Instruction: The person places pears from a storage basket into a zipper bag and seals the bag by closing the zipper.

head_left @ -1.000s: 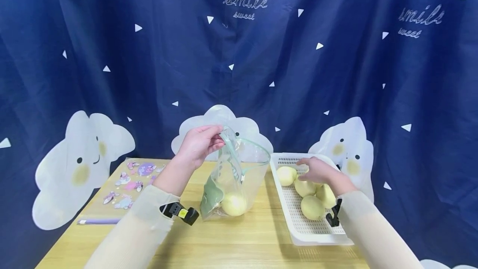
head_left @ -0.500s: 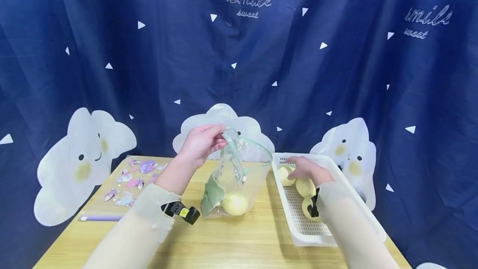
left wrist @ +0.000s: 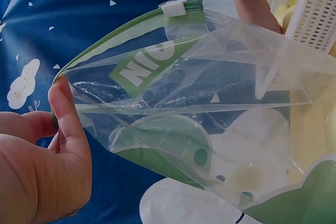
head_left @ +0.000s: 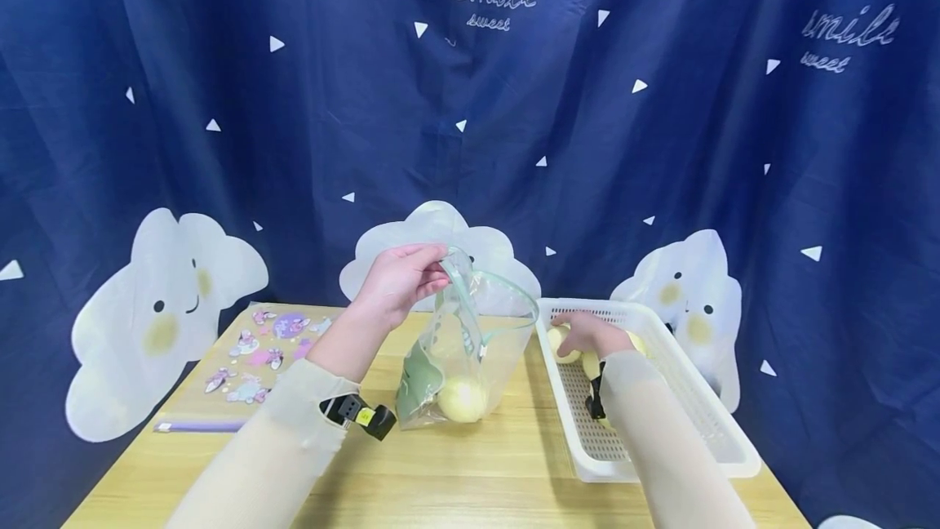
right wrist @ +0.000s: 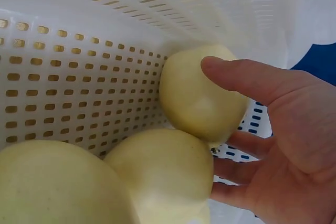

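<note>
My left hand (head_left: 402, 282) pinches the rim of a clear zip bag (left wrist: 252, 66) with green print, thumb against fingers, and holds its mouth up and apart. A white slider (left wrist: 174, 8) sits on the bag's green zip edge. One pale yellow pear (head_left: 462, 399) lies in the bottom of the bag. Over the far left corner of the white basket (head_left: 705, 423), my right hand (head_left: 591, 333) grips a pear (right wrist: 202, 95); the thumb lies on its near side and the fingers reach behind it. Another pear (right wrist: 163, 169) is right beside it, and a larger-looking one (right wrist: 58, 187) fills the lower left.
The basket stands at the right of the wooden table (head_left: 455, 480); my right forearm partly covers the pears in it. At the left lies a flat printed pouch (head_left: 250, 366) with a purple edge strip (head_left: 198, 426). A dark blue curtain (head_left: 470, 104) hangs behind the table.
My right hand has moved left and slightly down inside the basket, from above the pears to the far left one, and has taken hold of it. The left hand keeps its grip on the bag.
</note>
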Available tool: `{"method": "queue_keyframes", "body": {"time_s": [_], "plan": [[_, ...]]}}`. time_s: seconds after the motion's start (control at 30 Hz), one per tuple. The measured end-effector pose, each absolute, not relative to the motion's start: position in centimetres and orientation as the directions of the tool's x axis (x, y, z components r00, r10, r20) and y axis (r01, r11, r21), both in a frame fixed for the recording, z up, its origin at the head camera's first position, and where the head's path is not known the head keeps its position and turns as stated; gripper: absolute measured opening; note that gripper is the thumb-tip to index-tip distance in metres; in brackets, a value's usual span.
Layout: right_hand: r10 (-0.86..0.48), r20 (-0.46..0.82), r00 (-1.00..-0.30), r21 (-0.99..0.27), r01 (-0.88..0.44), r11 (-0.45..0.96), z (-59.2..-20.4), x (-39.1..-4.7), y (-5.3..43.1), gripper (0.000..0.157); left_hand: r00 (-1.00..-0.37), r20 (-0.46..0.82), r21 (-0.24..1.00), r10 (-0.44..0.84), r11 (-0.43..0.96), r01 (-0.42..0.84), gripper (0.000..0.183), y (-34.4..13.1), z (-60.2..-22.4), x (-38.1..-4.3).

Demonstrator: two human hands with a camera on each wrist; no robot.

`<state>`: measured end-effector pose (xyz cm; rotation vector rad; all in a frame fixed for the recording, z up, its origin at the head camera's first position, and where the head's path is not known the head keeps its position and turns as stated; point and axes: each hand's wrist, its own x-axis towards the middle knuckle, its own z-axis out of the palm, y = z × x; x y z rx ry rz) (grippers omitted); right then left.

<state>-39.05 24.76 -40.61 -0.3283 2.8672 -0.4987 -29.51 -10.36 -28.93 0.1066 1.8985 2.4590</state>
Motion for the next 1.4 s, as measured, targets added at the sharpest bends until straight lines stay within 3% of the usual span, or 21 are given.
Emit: {"method": "queue_keyframes", "body": {"time_s": [0.5, 0.8, 1.03, 1.4], "plan": [[-0.302, -0.104, -0.948, -0.363, -0.246, 0.899, -41.1, -39.2, 25.7, 0.064, -0.996, 0.039, 0.969, 0.080, -0.247, 0.018, 0.029, -10.2, -28.9, -29.4], [-0.351, 0.057, -0.935, -0.386, -0.345, 0.856, -39.8, -38.5, 26.0, 0.065, -0.996, 0.045, 0.967, 0.078, -0.253, 0.024, 0.029, -10.5, -29.0, -29.6], [-0.367, 0.256, -0.894, -0.371, -0.442, 0.817, -39.0, -37.8, 26.4, 0.064, -0.996, 0.041, 0.969, 0.078, -0.246, 0.020, 0.026, -10.7, -29.2, -29.5], [-0.273, 0.506, -0.818, -0.347, -0.483, 0.804, -36.6, -36.4, 27.1, 0.066, -0.997, 0.033, 0.968, 0.075, -0.252, 0.013, 0.025, -10.9, -29.5, -29.5]]}}
